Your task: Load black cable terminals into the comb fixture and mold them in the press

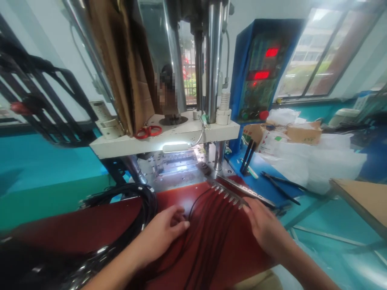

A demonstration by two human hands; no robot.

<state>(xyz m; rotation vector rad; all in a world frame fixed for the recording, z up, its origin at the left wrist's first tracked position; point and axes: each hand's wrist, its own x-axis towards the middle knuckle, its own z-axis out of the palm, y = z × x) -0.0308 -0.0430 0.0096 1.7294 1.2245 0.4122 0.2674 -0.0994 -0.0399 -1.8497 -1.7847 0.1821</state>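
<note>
- Left hand (pixel 167 227): fingers loosely curled, thumb tip beside one cable; cannot tell whether it is pinched.
- Right hand (pixel 264 223): thumb and fingers closed on the near end of the metal bar.
- Black cables (pixel 208 225): side by side over the red work surface (pixel 238 251), metal tips in a row along the bar.
- Metal bar (pixel 225 189): before the press, long axis diagonal, from far left to near right.
- Black cable coil (pixel 148 201): left of the cables.
- Press bed (pixel 178 175): metal, lit by the white lamp (pixel 175 148).
- Red-handled scissors (pixel 148 131): on the press plate.
- White bags (pixel 329 161): contents hidden; cardboard box (pixel 304 133) among them, green print illegible.
- Blue control box (pixel 256 68): two red displays, digits unreadable.
</note>
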